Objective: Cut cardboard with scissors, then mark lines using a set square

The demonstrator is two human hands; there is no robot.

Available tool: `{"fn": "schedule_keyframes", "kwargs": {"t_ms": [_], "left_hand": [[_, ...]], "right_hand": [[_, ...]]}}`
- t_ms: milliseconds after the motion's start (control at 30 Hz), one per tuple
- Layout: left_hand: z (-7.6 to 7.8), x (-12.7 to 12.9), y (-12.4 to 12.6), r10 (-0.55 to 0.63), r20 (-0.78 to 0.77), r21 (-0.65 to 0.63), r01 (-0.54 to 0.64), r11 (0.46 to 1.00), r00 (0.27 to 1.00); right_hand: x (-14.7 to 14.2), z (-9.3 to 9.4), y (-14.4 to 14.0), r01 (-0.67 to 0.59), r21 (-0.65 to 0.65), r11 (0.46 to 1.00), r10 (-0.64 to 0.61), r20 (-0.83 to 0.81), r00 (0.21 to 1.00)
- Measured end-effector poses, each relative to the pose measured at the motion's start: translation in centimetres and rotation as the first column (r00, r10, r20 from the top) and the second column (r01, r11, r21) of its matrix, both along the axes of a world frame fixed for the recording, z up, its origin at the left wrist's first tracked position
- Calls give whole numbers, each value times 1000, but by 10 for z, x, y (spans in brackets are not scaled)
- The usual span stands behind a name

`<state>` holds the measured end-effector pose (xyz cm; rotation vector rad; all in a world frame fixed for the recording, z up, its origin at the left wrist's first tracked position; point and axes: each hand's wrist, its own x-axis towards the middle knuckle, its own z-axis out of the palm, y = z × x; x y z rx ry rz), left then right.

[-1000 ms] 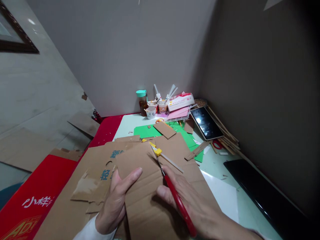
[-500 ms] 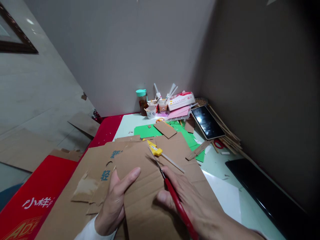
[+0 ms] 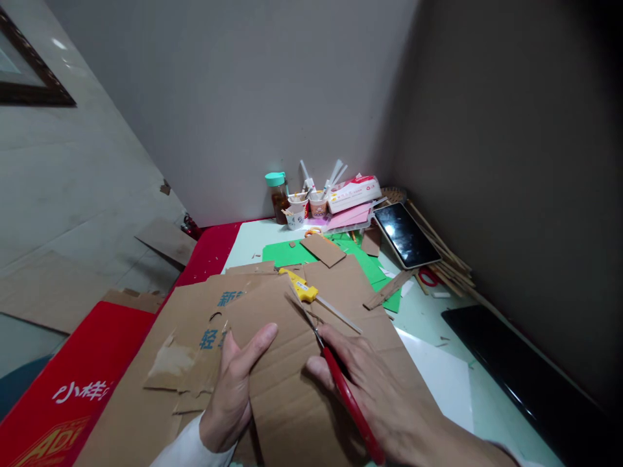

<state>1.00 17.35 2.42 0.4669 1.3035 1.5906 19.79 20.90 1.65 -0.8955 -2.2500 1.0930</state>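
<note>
Your left hand (image 3: pixel 232 389) lies flat and spread on the cardboard sheet (image 3: pixel 287 363), thumb stretched out toward the middle, pinning it down without closing round anything. Your right hand (image 3: pixel 384 399) is closed round the red-handled scissors (image 3: pixel 348 402), fingers wrapped over the handle; the thin blades run up and left from your fingertips and meet the sheet's upper edge, though how far apart they stand is too fine to tell. The sheet rests on a larger brown cardboard (image 3: pixel 195 311) with blue print, near the front of the pale table (image 3: pixel 428 318). Just beyond the blade tips lies a yellow utility knife (image 3: pixel 304 288). Further back sit green paper (image 3: pixel 287 254), a dark tablet (image 3: pixel 405 235), a teal-capped bottle (image 3: pixel 278 194) and paper cups (image 3: pixel 296 214) of sticks against the wall. A red box (image 3: pixel 73 389) lies to your left
</note>
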Motion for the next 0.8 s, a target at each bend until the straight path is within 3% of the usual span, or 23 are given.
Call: {"fn": "schedule_keyframes", "kwargs": {"t_ms": [333, 600, 800], "left_hand": [[-3, 1, -1, 14, 22, -38, -13, 999, 1000], [5, 0, -1, -65, 45, -45, 67, 997, 997], [3, 2, -1, -77, 41, -59, 79, 995, 996]], "right_hand": [[-8, 12, -1, 108, -271, 957, -68, 152, 986], [-7, 24, 9, 19, -252, 968, 3, 86, 996], [-6, 23, 13, 21, -172, 985, -13, 49, 999]]}}
